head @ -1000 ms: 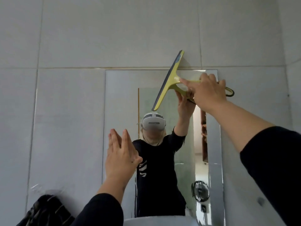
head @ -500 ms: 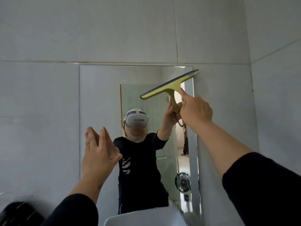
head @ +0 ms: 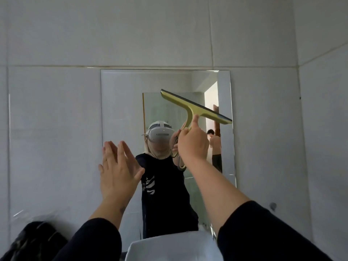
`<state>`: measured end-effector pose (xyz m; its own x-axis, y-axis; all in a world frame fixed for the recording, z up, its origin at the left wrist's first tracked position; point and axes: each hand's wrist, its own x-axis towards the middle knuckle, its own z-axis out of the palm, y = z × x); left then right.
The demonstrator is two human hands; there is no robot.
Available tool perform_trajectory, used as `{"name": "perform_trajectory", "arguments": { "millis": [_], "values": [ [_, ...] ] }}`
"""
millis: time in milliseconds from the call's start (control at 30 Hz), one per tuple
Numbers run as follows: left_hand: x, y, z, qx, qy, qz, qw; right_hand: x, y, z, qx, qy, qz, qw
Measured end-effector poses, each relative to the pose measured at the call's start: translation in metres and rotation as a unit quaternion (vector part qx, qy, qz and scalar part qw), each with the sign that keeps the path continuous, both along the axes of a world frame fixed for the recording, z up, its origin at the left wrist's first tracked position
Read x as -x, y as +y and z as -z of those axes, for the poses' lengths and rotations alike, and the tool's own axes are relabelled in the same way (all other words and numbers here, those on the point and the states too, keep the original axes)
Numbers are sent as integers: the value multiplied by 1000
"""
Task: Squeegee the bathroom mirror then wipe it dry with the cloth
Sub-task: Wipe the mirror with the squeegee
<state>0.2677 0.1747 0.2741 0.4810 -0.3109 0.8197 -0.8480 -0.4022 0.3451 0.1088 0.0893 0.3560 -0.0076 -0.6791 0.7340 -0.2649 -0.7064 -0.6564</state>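
Since a second ago the squeegee point(head: 195, 107) has come down from the mirror's top edge and turned, so its blade now slopes from upper left down to lower right across the right half of the glass.

At the near left, a dark, crumpled cloth point(head: 32, 240) lies low against the wall, blurred. Just right of it, the left hand point(head: 118, 170) is raised in front of the mirror's left edge, fingers straight and slightly spread, palm facing the glass, holding nothing; whether it touches the mirror cannot be told. Its forearm is bare, with a black sleeve pushed up near the elbow.

The mirror point(head: 122, 102) is a tall, frameless rectangle with a bevelled edge, set on smooth, pale grey wall tiles point(head: 56, 129). It reflects a person in a black top wearing a white headset.

To the right, the right hand point(head: 193, 142) grasps the squeegee's yellow-green plastic handle, index finger extended up the stem toward the T-shaped head. The blade has a thin dark rubber strip along its upper edge. A white rounded basin rim point(head: 169, 245) sits at the near centre.
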Motion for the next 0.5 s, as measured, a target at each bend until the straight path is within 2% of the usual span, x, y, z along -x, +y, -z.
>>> {"name": "perform_trajectory", "arguments": {
  "millis": [200, 500],
  "values": [
    [-5, 10, 19, -37, 15, 20, 999, -41, 36, 6, 19, 17, -29, 999],
    [-5, 10, 27, -58, 23, 42, 997, -82, 66, 12, 130, 161, -23, 978]
  ]
}}
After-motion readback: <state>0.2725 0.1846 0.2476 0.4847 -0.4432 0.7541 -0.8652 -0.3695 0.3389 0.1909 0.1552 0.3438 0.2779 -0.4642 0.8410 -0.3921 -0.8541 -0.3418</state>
